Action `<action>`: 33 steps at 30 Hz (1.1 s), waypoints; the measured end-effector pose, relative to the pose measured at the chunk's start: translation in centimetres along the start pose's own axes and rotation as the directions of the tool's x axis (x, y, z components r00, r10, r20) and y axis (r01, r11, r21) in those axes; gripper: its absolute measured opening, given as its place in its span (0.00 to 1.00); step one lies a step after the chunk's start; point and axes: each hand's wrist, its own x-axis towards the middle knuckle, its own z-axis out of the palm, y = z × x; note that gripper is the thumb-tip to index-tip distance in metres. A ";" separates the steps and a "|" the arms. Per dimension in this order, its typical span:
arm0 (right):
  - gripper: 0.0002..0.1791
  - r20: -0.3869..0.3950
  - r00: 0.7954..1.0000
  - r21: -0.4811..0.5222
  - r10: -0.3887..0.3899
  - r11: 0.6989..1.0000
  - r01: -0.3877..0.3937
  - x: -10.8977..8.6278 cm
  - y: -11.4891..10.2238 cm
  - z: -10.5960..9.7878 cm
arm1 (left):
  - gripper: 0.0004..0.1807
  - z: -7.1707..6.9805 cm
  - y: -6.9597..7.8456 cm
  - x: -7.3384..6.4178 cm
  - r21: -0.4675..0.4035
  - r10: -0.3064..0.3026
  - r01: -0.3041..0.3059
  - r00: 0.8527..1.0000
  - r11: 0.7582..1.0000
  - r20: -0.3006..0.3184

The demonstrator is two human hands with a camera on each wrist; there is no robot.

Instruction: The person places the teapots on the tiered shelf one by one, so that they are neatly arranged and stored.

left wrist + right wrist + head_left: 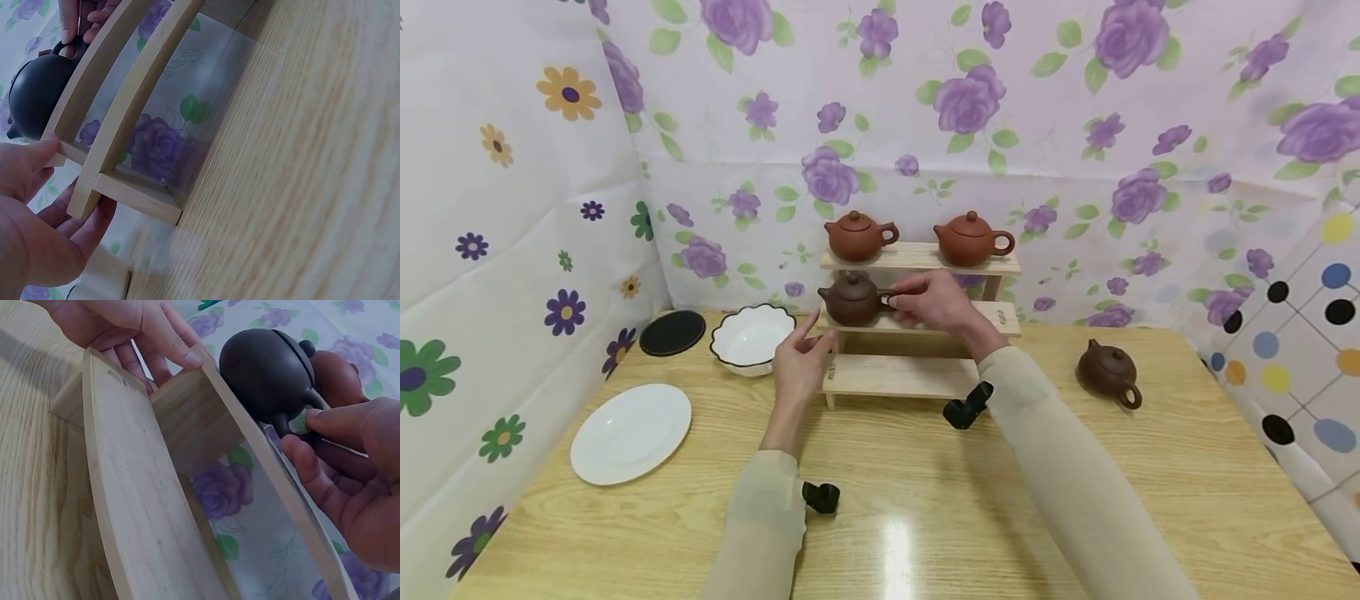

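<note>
A dark brown teapot (853, 302) sits at the left end of the middle tier of a three-tier wooden shelf (898, 375), its spout toward the left. My right hand (934, 302) pinches its handle between thumb and fingers; the right wrist view shows this handle (299, 428) grip closely. At the shelf's left end, my left hand (799, 360) holds the frame. In the left wrist view its thumb (39, 152) lies against the middle board while the other fingers reach behind the lower board's end. Two reddish-brown teapots, one left (856, 237) and one right (970, 240), stand on the top tier.
Another dark brown teapot (1107, 371) stands on the table (880, 500) to the right. Left of the shelf are a scalloped white bowl (752, 335) with a dark rim, a black round coaster (672, 333) and a white plate (631, 433). Flowered cloth (737, 125) hangs behind.
</note>
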 end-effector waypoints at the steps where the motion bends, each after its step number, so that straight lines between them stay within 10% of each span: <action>1: 0.17 0.001 1.000 -0.005 0.003 1.000 -0.003 -0.1 -0.1 -0.2 | 0.28 0.1 0.0 0.0 -0.001 -0.004 0.004 1.000 1.000 0.003; 15: 0.19 -0.155 0.980 -0.157 -0.128 0.982 0.104 -4.8 -0.2 -8.1 | 0.27 0.9 -0.1 0.0 0.013 -0.007 0.007 1.000 1.000 0.002; 33: 0.22 -0.415 0.910 -0.102 -0.013 0.994 -0.032 -14.9 6.7 -17.4 | 0.27 0.5 0.0 -0.3 0.051 -0.032 0.033 0.999 0.998 -0.010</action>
